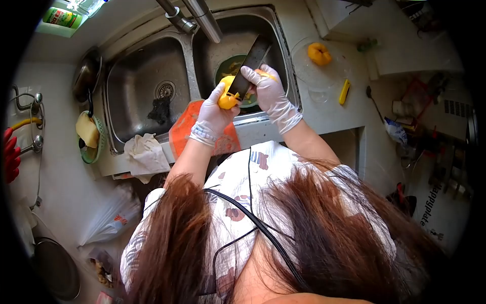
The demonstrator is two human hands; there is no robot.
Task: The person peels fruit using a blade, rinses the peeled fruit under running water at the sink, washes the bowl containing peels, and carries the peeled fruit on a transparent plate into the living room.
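My left hand (213,114), in a thin white glove, is closed around a round yellow fruit (228,96) over the front of the right sink basin. In my gloved right hand (268,91) is a kitchen knife (257,53) with a broad dark blade. Its lower end lies against the fruit, while the other end points up toward the back of the sink. A bit of orange-yellow shows at my right fingers; I cannot tell whether it is handle or peel. Below both hands sits a green bowl (220,71) with yellowish pieces in it, partly hidden.
A metal faucet (202,20) reaches over the right basin (243,30). Another yellow fruit (319,53) and a slim yellow tool (345,91) lie on the right counter. An orange cloth (185,126) and a white cloth (147,153) hang over the sink's front edge.
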